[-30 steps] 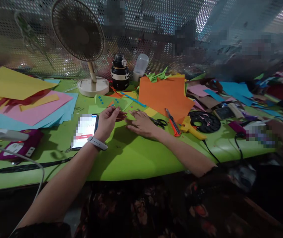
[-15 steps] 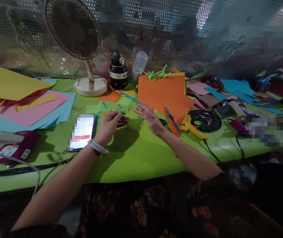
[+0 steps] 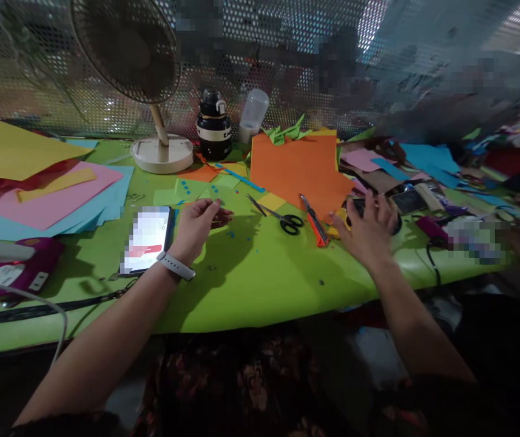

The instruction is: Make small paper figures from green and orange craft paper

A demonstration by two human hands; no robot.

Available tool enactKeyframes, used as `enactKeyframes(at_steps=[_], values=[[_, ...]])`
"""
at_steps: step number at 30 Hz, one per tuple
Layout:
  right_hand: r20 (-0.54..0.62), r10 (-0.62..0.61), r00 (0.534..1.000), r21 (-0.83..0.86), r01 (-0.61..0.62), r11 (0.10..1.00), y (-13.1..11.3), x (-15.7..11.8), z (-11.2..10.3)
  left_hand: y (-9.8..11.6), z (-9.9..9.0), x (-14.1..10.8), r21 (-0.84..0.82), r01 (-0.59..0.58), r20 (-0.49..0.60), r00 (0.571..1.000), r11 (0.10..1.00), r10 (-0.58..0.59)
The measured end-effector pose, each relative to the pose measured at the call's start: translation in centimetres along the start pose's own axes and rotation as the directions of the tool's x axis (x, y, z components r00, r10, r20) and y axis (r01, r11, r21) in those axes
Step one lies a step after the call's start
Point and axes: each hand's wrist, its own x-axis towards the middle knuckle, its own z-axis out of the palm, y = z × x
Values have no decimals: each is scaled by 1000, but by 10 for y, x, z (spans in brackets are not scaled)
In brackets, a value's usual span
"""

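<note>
My left hand (image 3: 196,227), a pale watch band on its wrist, is closed in a pinch over the green table; what its fingertips hold, if anything, is too small to make out. Small blue paper bits (image 3: 231,234) lie near its fingers, and a lit phone (image 3: 147,240) is just left of it. With fingers spread, my right hand (image 3: 369,233) hovers over or touches a yellow glue gun (image 3: 338,222) and a black round tray (image 3: 395,222), hiding most of both. Left of that hand are a red utility knife (image 3: 318,229) and black-handled scissors (image 3: 290,224).
Orange paper sheets (image 3: 293,167) lie ahead, with coloured sheets (image 3: 64,194) stacked at left. A fan (image 3: 164,155), a black bottle (image 3: 214,130) and a clear bottle (image 3: 255,112) stand at the back. Paper scraps (image 3: 428,158) and a purple power strip (image 3: 432,229) are at right.
My right hand has moved right, away from my left hand, to the glue gun and black tray, spreading its fingers. The scissors are now uncovered. My left hand stays pinched in nearly the same place.
</note>
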Motion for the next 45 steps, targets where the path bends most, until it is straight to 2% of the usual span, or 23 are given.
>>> enactKeyframes(at_steps=[1,3,7,10,12,13,14,15,17,19,22,30,32,34,39,45], values=[[44,-28,999,-22,29,999,10,-3,8,0,0,1,0,-2,-1,1000,1000,2],[56,-41,998,-44,44,998,22,-4,22,-2,-2,2,8,-6,-3,1000,1000,6],[-92,36,995,13,-34,999,25,2,30,-5,-4,5,15,-12,-14,1000,1000,12],[-121,33,992,54,-26,998,10,7,21,-5,-5,5,15,-11,-16,1000,1000,11],[-67,-15,998,117,23,993,-11,7,10,-4,-4,5,12,-11,-10,1000,1000,12],[-3,-81,997,177,80,981,-24,6,5,-4,-4,4,10,-13,-8,1000,1000,13],[76,-190,979,252,166,953,-39,5,-1,-4,-4,4,10,-14,-7,1000,1000,14],[155,-315,936,321,254,912,-55,3,-6,-4,-4,4,12,-13,-5,1000,1000,13],[269,-490,829,435,349,830,-87,0,-13,-6,-5,4,22,-7,-1,1000,1000,7],[308,-591,746,507,397,765,-111,-2,-16,-7,-6,5,27,-4,13,1000,1000,3],[291,-647,705,537,440,720,-131,-4,-15,-9,-7,6,24,-11,37,999,1000,10],[303,-658,689,544,442,713,-138,-4,-7,-9,-4,5,13,-3,45,999,1000,2],[319,-657,683,594,396,700,-137,-2,-7,-10,-4,5,16,-10,48,999,1000,9],[337,-643,688,680,294,672,-134,2,-9,-10,-5,5,14,-17,60,998,1000,16],[366,-554,748,833,3,554,-126,12,-23,-12,-2,2,12,39,93,995,999,-40],[320,-495,808,849,-12,529,-137,20,-30,-11,10,-11,60,138,205,968,989,-148]])
